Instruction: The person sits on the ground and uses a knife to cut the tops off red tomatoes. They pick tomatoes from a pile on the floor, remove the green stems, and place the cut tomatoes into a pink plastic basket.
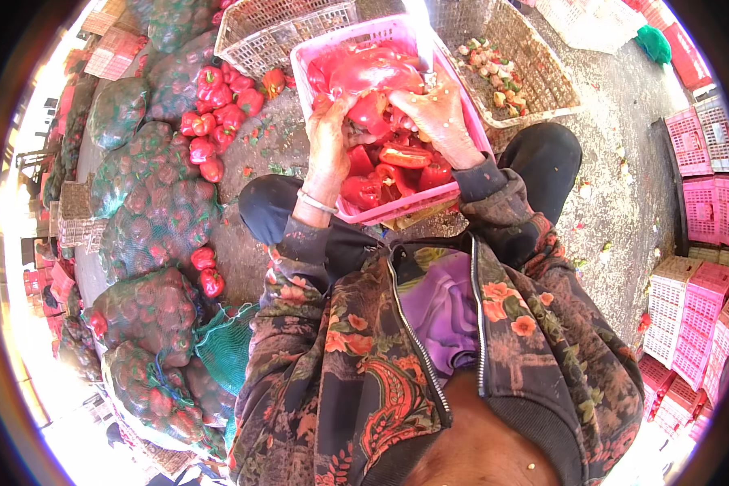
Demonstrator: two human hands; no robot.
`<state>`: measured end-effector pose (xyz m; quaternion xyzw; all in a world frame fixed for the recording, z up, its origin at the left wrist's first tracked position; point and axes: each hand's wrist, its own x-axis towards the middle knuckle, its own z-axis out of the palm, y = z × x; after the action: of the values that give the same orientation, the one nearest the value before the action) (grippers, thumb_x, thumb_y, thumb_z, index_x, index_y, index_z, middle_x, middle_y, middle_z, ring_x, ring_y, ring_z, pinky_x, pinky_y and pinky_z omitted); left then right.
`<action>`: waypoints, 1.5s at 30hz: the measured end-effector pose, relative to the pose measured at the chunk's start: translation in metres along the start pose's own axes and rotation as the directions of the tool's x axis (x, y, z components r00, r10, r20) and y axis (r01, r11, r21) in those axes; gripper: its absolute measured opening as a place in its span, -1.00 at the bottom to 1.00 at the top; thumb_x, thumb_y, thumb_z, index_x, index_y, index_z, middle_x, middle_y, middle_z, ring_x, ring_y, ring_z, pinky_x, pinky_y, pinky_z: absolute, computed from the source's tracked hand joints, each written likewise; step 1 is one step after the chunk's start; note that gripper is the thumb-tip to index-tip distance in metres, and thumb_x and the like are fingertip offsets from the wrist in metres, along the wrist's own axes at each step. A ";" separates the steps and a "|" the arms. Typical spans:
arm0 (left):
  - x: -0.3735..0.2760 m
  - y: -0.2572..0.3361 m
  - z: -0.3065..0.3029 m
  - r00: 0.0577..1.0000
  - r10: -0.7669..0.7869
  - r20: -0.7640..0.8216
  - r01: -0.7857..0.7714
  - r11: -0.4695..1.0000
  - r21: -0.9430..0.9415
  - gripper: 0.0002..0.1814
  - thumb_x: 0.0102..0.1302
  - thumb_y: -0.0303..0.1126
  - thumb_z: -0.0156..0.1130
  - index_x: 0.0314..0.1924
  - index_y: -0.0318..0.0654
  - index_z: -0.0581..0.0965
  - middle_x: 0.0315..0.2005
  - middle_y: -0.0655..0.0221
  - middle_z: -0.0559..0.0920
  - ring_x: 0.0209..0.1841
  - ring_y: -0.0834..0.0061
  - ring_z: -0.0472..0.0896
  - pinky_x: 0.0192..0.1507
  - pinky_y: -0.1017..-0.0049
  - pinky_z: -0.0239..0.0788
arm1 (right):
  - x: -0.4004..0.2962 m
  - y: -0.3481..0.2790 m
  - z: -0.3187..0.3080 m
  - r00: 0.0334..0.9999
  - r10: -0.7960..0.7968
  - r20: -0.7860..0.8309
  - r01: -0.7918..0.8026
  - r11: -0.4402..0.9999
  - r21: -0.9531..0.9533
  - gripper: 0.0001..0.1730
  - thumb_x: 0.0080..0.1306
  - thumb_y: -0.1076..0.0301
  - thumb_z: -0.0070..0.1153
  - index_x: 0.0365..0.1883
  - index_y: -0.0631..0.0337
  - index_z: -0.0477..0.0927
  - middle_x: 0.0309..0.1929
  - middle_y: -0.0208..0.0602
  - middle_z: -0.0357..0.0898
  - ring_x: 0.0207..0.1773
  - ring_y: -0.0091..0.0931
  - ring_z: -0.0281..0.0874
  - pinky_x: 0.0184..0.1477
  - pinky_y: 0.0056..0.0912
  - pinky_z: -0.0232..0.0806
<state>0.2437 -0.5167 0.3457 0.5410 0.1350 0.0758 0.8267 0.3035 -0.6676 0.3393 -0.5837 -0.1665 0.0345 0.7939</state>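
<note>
A pink plastic basket [395, 214] full of cut red bell peppers [406, 155] stands between my knees. Over it, my left hand [328, 136] and my right hand [438, 118] grip an opened red bell pepper [369, 113] from either side. Pale seeds stick to the back of my right hand. A bright, narrow, blade-like object [424, 42] rises beside the right fingers; glare hides its details, and I cannot tell whether that hand holds it. Large pepper pieces [376, 71] lie at the basket's far end.
A crate with pepper cores [495, 76] stands right of the basket, an openwork crate [285, 36] behind left. Whole red peppers [222, 112] lie on the floor beside green mesh sacks [158, 225] of peppers. Stacked pink and white crates [701, 310] line the right side.
</note>
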 end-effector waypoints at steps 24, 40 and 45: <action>-0.025 -0.038 -0.013 0.991 -0.108 -0.075 0.123 0.959 0.255 -0.68 0.23 -0.26 0.17 -0.10 -0.32 0.52 -0.36 0.36 0.64 -0.40 0.53 0.63 -0.51 0.60 0.48 | -0.036 0.017 -0.008 0.979 -0.128 0.160 0.183 0.900 -0.396 -0.47 -0.04 0.39 0.29 -0.05 0.19 0.45 -0.30 -0.35 0.55 -0.27 -0.62 0.48 -0.19 -0.48 0.38; -0.035 -0.034 -0.027 0.999 0.028 -0.045 -0.038 0.969 -0.243 -0.55 0.18 -0.22 0.19 0.05 -0.21 0.40 -0.21 0.31 0.59 -0.26 0.40 0.61 -0.37 0.39 0.51 | -0.026 0.011 -0.036 0.829 0.548 0.110 -0.547 0.755 0.361 -0.86 0.14 0.40 0.16 -0.32 0.19 0.54 -0.63 -0.44 0.50 -0.69 -0.63 0.39 -0.66 -0.58 0.33; 0.018 -0.065 -0.028 0.947 -0.126 -0.295 0.041 0.959 -0.279 -0.76 0.15 -0.14 0.20 -0.25 -0.06 0.47 -0.51 0.46 0.57 -0.64 0.51 0.45 -0.68 0.58 0.25 | -0.038 0.019 -0.026 0.959 0.266 -0.100 -0.242 0.949 0.203 -0.62 0.09 0.57 0.21 -0.09 0.30 0.47 -0.36 -0.36 0.60 -0.47 -0.60 0.56 -0.43 -0.52 0.49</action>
<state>0.2508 -0.5140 0.2733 0.3988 0.2746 0.1419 0.8634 0.2788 -0.6951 0.3058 -0.5235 -0.0355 0.1151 0.8435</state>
